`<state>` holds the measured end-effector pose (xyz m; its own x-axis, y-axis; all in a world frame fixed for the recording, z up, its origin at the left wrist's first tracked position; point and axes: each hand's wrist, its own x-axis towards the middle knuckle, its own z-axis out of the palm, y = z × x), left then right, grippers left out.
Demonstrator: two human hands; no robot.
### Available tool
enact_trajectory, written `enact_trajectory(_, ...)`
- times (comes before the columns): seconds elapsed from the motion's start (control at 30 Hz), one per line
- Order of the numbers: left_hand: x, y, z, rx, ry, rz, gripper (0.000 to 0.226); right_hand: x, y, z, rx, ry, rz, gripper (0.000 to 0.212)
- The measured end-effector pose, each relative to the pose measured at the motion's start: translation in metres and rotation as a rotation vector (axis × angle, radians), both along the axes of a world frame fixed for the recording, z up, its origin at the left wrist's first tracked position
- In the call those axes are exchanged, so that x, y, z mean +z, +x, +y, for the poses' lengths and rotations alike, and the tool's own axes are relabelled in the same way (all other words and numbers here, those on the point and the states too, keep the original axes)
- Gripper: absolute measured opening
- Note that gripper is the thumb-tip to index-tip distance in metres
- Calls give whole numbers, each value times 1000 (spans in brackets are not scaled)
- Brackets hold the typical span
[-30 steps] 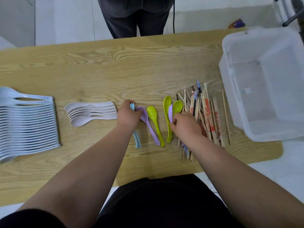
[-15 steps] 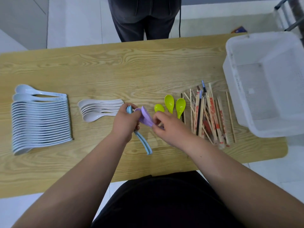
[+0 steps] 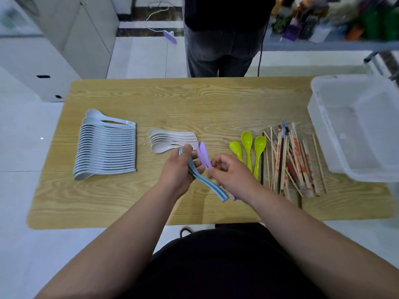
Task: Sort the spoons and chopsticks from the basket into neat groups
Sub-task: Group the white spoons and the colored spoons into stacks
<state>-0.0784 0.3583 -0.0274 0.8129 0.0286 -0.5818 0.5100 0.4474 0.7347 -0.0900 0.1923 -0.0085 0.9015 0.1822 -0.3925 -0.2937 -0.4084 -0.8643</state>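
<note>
My left hand (image 3: 176, 171) grips a stack of light blue spoons (image 3: 211, 187) above the table's middle. My right hand (image 3: 232, 176) pinches two purple spoons (image 3: 203, 155) by their handles, bowls pointing away, right beside the blue ones. Three green spoons (image 3: 247, 145) lie side by side to the right of my hands. A loose pile of chopsticks (image 3: 289, 160) lies further right. A long row of pale blue-white spoons (image 3: 106, 147) sits at the left, and a small group of white spoons (image 3: 170, 139) lies just beyond my left hand.
An empty translucent white basket (image 3: 354, 130) stands at the table's right end. A person in dark trousers (image 3: 220, 48) stands at the far edge of the wooden table (image 3: 194, 100). A shelf of goods is behind at the right.
The purple spoons went from the table into my right hand and now stand beside the blue spoons. The green spoons stay on the table. The camera has tilted up and back.
</note>
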Motion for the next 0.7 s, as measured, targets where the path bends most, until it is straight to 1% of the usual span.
enact_trajectory(0.07,5,-11,4,-24,53,2,27,4,-9,6,48,-25,-9,11)
enact_trajectory(0.13,10,-19,5,-56,63,-9,34,9,-16,11,77,-6,-1,12)
enact_trajectory(0.27,21,-29,10,-78,-61,-58,24,22,-26,17,107,32,-5,13)
enact_trajectory(0.33,26,-33,15,-112,-86,-97,21,26,-30,17,115,34,-12,13)
enact_trajectory(0.43,28,-37,20,-127,-50,-107,19,27,-37,19,126,11,-29,10)
enact_trajectory(0.5,30,-38,24,-129,-23,-94,18,25,-39,20,92,-3,-57,8)
enact_trajectory(0.53,30,-39,26,-147,-4,-97,21,24,-39,22,61,-11,-76,8)
enact_trajectory(0.6,27,-39,28,-154,3,-98,24,25,-38,24,10,-39,-124,12)
enact_trajectory(0.7,23,-39,30,-51,-64,-27,20,30,-34,27,11,-58,-198,28)
